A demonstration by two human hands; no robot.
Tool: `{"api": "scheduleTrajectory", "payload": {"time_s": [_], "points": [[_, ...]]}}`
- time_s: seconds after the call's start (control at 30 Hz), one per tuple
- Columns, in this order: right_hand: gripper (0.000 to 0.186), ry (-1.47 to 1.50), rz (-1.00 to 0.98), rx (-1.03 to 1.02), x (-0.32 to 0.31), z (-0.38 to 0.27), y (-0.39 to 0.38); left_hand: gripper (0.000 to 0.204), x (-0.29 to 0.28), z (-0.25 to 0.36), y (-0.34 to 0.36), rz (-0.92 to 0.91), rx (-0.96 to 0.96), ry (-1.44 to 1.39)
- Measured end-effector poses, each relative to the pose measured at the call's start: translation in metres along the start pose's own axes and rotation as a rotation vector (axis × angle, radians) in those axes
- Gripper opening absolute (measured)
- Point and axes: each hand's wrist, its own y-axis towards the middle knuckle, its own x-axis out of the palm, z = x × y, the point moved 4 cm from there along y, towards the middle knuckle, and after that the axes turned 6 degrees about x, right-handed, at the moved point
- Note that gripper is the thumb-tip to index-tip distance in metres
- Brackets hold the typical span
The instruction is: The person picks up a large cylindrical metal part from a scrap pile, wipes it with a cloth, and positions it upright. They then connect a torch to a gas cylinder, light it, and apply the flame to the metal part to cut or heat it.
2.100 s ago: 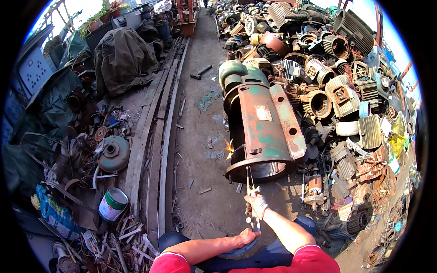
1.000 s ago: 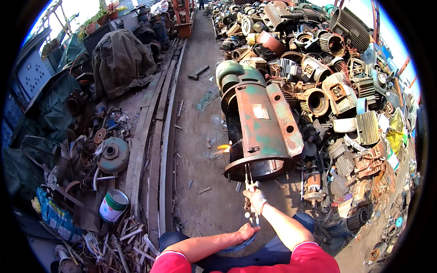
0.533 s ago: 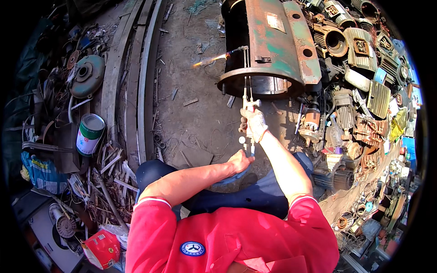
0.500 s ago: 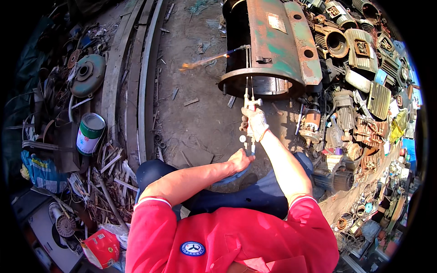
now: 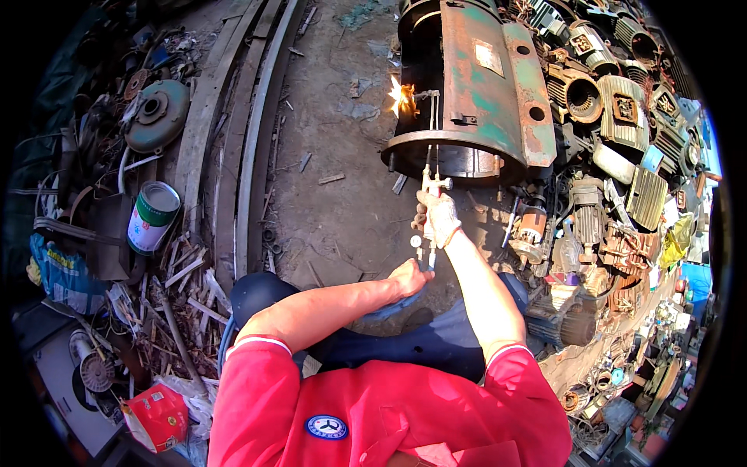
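Observation:
A long metal cutting torch [image 5: 433,180] points away from me, with a burning flame [image 5: 403,97] at its bent tip. My right hand [image 5: 440,218], in what looks like a white glove, is closed round its handle. Behind it, my bare left hand [image 5: 409,278] is closed at the blue hose [image 5: 432,265] by the torch's rear end; the fingertips are partly hidden. The twin tubes reach over the near rim of a rusty green, cylindrical metal casing [image 5: 486,101]. Its left side is open and dark inside, and the flame burns at that opening.
Old electric motors [image 5: 622,113] and scrap parts crowd the right. Long metal beams [image 5: 250,148] lie along the left. Beyond them are a green-and-white can [image 5: 154,218], a round green cover [image 5: 158,117], wood scraps [image 5: 183,272] and a red bag [image 5: 158,416]. Bare ground [image 5: 334,140] lies between.
The flame was a long thin streak pointing left; now it is shorter, brighter and bushy at the casing's opening. The casing sits slightly lower and farther right in view. Both hands keep their grip.

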Motion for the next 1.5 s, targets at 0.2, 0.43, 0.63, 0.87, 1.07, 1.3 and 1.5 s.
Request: {"api": "scheduleTrajectory", "payload": {"time_s": [0.2,0.43,0.63,0.87,1.07,1.3,1.5], "points": [[0.014,-0.011,0.004,0.020,0.003,0.000,0.001,0.055,-0.007,0.013,-0.011,0.007,0.017,-0.033],[0.017,-0.032,0.005,0.032,0.001,0.007,-0.003,0.057,0.001,0.008,-0.012,-0.047,-0.017,-0.018],[0.022,-0.051,0.022,0.035,-0.002,0.015,-0.003,0.059,0.011,-0.001,-0.010,-0.033,-0.014,0.000],[0.021,-0.032,0.031,0.057,-0.005,0.025,-0.023,0.066,0.024,-0.010,-0.019,-0.085,-0.054,0.025],[0.019,-0.100,0.051,0.102,-0.012,0.035,-0.040,0.068,0.038,-0.014,-0.031,-0.124,-0.056,0.062],[0.019,-0.102,0.024,0.083,-0.010,0.040,-0.044,0.069,0.043,-0.018,-0.035,-0.097,-0.061,0.073],[0.018,-0.120,0.059,0.042,-0.019,0.029,-0.051,0.079,0.044,-0.011,-0.031,-0.180,-0.055,0.090]]}}
